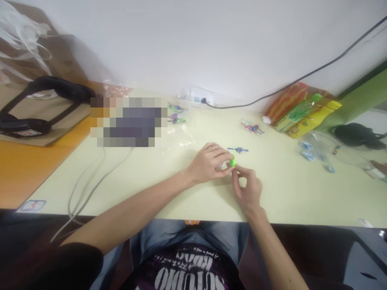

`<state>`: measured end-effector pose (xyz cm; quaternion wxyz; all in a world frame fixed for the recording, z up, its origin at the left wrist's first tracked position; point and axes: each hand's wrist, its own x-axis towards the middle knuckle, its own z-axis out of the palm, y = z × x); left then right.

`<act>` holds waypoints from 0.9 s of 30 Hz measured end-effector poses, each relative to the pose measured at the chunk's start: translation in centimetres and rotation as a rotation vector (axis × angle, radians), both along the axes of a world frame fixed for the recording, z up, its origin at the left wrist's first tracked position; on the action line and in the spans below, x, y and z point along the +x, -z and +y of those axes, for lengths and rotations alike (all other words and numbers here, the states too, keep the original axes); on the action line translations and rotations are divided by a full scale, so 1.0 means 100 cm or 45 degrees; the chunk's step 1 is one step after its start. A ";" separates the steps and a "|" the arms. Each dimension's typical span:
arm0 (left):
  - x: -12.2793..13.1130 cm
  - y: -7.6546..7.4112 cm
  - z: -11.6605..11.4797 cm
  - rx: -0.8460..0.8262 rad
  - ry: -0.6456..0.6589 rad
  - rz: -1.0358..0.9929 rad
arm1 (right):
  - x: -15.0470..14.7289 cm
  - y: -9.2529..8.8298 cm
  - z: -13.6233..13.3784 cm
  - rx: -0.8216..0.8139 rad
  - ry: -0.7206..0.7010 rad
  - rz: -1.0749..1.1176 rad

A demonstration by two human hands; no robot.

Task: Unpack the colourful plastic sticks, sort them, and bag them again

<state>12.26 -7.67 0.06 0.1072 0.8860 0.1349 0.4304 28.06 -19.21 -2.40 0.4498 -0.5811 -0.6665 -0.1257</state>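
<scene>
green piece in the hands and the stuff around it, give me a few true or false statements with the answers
1. The left hand and the right hand both pinch the green piece. True.
2. The blue toy part lies in the right hand's palm. False: it lies on the table just beyond the hands, apart from both.
3. The snack bags lie at the table's far right, by the wall. True.
4. The power strip sits at the table's near edge. False: it lies at the far edge, against the wall.
</scene>
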 end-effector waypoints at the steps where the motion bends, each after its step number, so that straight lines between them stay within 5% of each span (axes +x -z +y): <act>1: 0.001 0.001 0.000 0.014 0.003 -0.016 | 0.001 0.000 0.001 -0.018 0.015 0.039; 11: 0.005 0.005 0.000 0.097 -0.012 -0.030 | 0.000 0.001 -0.001 -0.220 0.125 -0.069; 27: 0.019 0.008 -0.001 0.128 -0.074 -0.073 | -0.012 -0.007 -0.002 -0.282 0.265 0.269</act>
